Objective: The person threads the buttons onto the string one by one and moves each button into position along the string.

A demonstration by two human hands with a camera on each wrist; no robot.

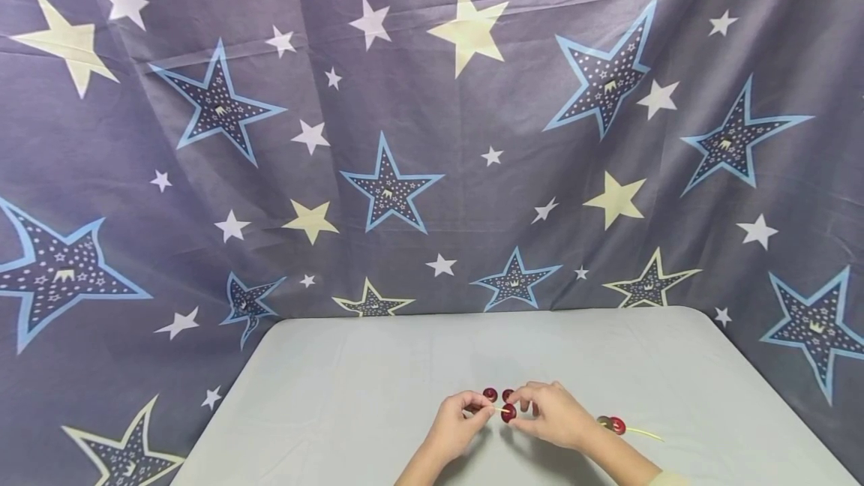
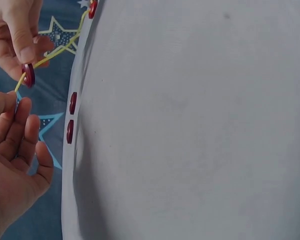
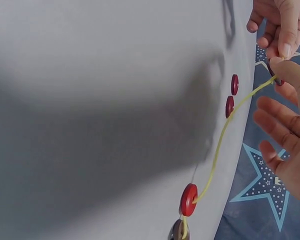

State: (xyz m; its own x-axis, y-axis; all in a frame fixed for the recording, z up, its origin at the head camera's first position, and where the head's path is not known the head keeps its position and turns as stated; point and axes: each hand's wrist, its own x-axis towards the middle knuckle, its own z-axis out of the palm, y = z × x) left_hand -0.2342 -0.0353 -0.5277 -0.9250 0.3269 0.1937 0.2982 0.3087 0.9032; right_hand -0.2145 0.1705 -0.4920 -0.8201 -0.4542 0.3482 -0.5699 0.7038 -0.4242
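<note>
A dark red button (image 1: 508, 413) is held above the table between the two hands, with a yellow cord (image 3: 216, 145) running through it. My right hand (image 1: 555, 415) pinches this button by its edge, the other fingers spread loosely in the right wrist view. On its other side, my left hand (image 1: 452, 426) pinches the short end of the cord between thumb and forefinger. Farther along, the cord passes through a bright red button (image 3: 189, 200) and a dark brownish button (image 3: 178, 230), both lying on the table by my right forearm.
Two more dark red buttons, one to the left (image 1: 490, 394) and one to the right (image 1: 508, 396), lie on the white table (image 1: 351, 396) just beyond the hands. A loose cord tail (image 1: 644, 433) extends right of the threaded buttons. Behind the table hangs a star-patterned cloth (image 1: 418, 111).
</note>
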